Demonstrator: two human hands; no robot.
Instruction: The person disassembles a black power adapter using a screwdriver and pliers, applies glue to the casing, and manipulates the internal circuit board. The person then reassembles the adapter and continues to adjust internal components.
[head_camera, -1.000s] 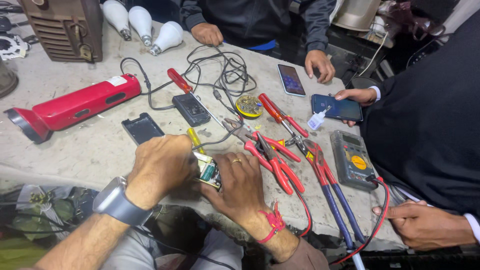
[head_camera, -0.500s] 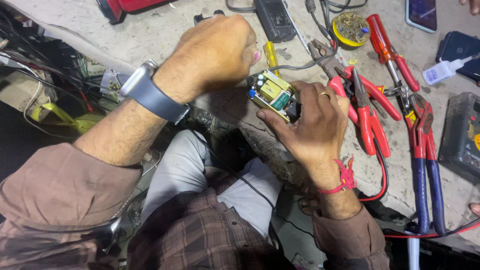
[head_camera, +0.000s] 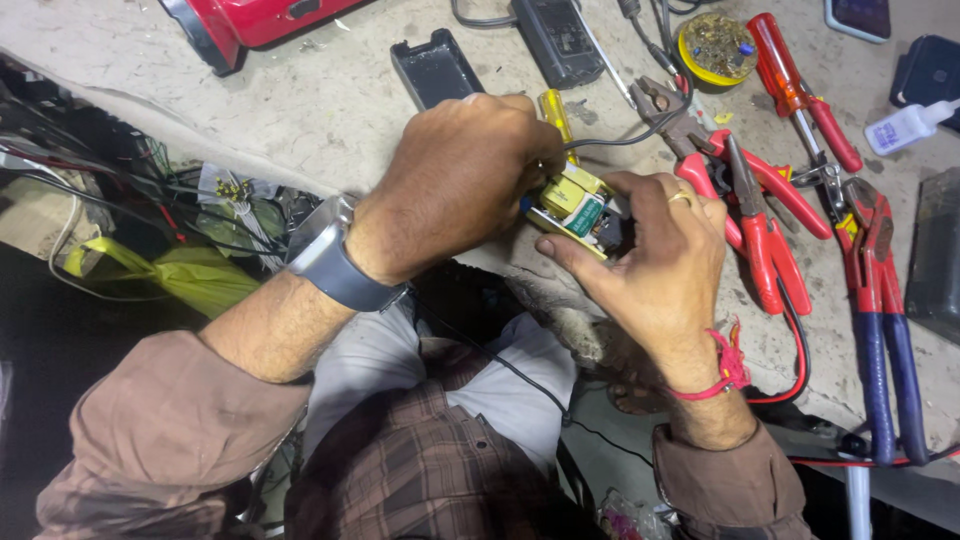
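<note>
Yellow and green parts crowd the small circuit board (head_camera: 575, 207), which sits between both hands at the counter's (head_camera: 330, 110) near edge. Its long axis runs from about 10 o'clock to 4 o'clock, component side up. Much of the board is hidden: the left hand (head_camera: 455, 180) covers its 10 o'clock end, and the right hand's (head_camera: 655, 260) fingers wrap its 4 o'clock end.

Left hand is curled almost shut over the board's end, knuckles up; what its fingertips pinch cannot be made out. Right hand is clamped on the board, thumb along the near edge, fingers curled over the far side.

At 12 o'clock from the hands lies a yellow-handled screwdriver (head_camera: 555, 115), partly under the left hand. At 3 o'clock lie red-handled pliers (head_camera: 760, 215), and farther out blue-handled cutters (head_camera: 885, 330). At 11 o'clock a red torch (head_camera: 250, 20) is cut off by the frame.
</note>
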